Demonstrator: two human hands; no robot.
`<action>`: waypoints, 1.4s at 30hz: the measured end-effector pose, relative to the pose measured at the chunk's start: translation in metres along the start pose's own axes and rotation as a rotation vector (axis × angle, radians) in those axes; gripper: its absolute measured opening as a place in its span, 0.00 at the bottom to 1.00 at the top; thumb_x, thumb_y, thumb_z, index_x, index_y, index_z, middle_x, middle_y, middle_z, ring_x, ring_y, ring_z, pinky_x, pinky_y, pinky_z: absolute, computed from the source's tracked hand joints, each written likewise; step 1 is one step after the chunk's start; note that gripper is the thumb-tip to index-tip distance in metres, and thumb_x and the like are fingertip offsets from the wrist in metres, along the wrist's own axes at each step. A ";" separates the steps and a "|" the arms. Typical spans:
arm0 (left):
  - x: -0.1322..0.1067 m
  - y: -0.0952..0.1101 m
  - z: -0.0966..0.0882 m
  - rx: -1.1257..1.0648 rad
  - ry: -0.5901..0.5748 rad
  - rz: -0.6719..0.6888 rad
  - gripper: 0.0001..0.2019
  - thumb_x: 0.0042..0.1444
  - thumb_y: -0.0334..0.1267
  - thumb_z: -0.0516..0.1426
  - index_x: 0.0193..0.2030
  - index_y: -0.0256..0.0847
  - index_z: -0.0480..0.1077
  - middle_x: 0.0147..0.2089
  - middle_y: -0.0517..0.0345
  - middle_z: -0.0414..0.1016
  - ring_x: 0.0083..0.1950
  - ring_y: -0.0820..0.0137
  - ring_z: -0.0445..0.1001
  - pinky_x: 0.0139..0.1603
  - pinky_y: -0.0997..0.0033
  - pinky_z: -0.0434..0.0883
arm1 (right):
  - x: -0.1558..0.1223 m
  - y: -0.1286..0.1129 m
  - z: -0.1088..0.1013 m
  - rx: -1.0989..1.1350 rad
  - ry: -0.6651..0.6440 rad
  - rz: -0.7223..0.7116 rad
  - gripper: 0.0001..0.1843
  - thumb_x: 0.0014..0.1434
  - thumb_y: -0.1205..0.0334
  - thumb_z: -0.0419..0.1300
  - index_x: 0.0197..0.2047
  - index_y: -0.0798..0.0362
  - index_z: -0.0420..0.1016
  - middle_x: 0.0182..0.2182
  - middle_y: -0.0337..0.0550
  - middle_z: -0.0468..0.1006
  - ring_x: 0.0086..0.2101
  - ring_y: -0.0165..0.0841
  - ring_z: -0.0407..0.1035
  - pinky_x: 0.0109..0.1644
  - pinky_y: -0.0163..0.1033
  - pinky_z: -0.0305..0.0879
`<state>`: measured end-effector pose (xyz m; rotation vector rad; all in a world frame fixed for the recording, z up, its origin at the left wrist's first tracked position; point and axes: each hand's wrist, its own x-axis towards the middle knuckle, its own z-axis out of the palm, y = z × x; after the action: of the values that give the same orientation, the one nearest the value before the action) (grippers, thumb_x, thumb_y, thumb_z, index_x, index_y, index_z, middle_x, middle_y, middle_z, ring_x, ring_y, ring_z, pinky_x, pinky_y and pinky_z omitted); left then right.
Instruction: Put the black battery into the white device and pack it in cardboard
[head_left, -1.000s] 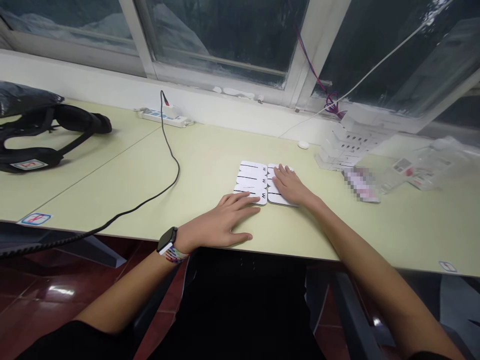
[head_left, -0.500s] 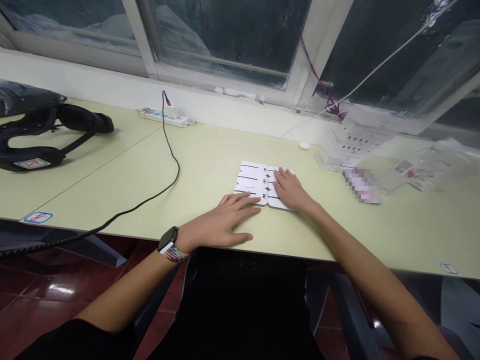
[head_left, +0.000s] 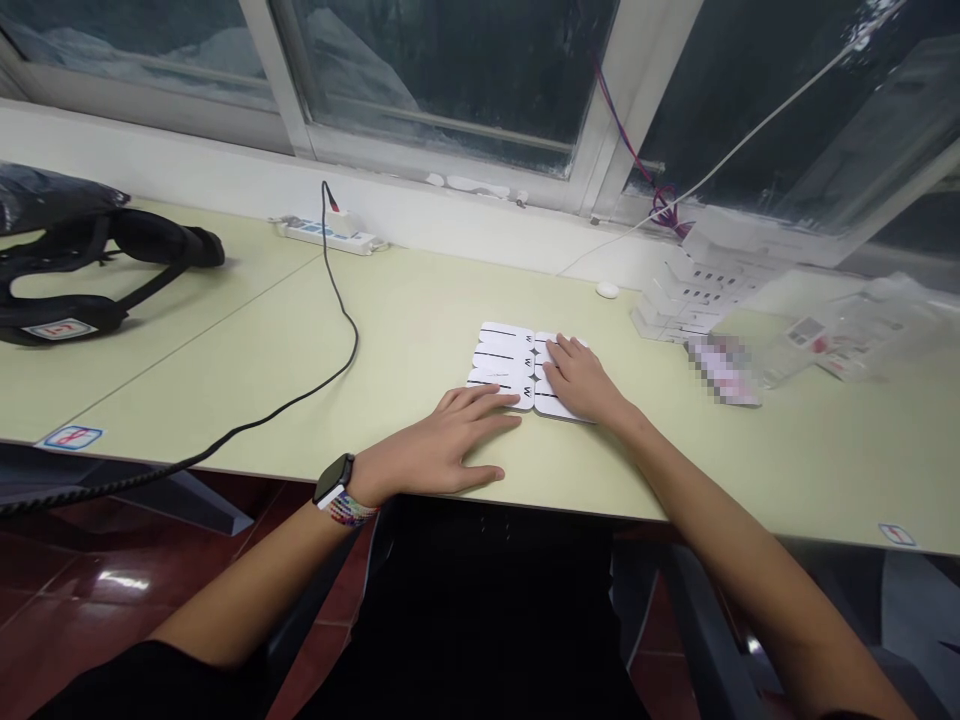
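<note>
A white card sheet with black lines and rounded tabs lies flat on the pale green desk. My left hand rests flat and open on the desk, its fingertips touching the sheet's near left corner. A smartwatch and a beaded band sit on that wrist. My right hand lies flat and open on the right half of the sheet, fingers stretched out and pressing it down.
A stack of white folded cards and clear plastic packets sit at the right. A black cable runs from a power strip across the desk. A black headset lies at the far left.
</note>
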<state>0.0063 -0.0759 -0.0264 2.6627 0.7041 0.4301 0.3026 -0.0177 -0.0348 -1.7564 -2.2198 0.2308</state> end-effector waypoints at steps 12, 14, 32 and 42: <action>0.001 0.006 -0.005 -0.110 0.133 -0.057 0.33 0.75 0.46 0.57 0.81 0.49 0.52 0.79 0.46 0.62 0.79 0.49 0.59 0.79 0.40 0.63 | -0.050 -0.048 0.004 0.178 0.266 -0.544 0.13 0.72 0.60 0.60 0.58 0.47 0.79 0.54 0.53 0.81 0.57 0.48 0.74 0.62 0.60 0.75; 0.001 0.008 -0.006 -0.111 0.207 -0.098 0.29 0.75 0.43 0.55 0.79 0.48 0.53 0.76 0.44 0.64 0.77 0.50 0.62 0.77 0.41 0.65 | -0.059 -0.053 0.007 0.140 0.268 -0.581 0.14 0.71 0.62 0.62 0.59 0.48 0.78 0.52 0.54 0.81 0.53 0.48 0.76 0.56 0.58 0.77; 0.003 0.016 -0.012 -0.057 0.180 -0.021 0.16 0.61 0.39 0.64 0.55 0.44 0.74 0.51 0.51 0.81 0.52 0.56 0.80 0.54 0.56 0.78 | -0.090 -0.052 0.005 0.264 0.241 -0.805 0.26 0.72 0.63 0.62 0.71 0.44 0.69 0.51 0.52 0.82 0.47 0.44 0.79 0.45 0.50 0.82; 0.003 0.011 -0.012 -0.145 0.341 -0.107 0.09 0.75 0.41 0.57 0.57 0.45 0.74 0.53 0.54 0.80 0.50 0.63 0.79 0.51 0.62 0.74 | -0.083 -0.056 0.012 0.347 0.341 -0.600 0.19 0.77 0.63 0.57 0.69 0.45 0.69 0.52 0.50 0.84 0.49 0.43 0.81 0.51 0.52 0.81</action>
<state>0.0091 -0.0807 -0.0108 2.4270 0.8712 0.8830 0.2645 -0.1108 -0.0399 -0.8322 -2.1710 0.1508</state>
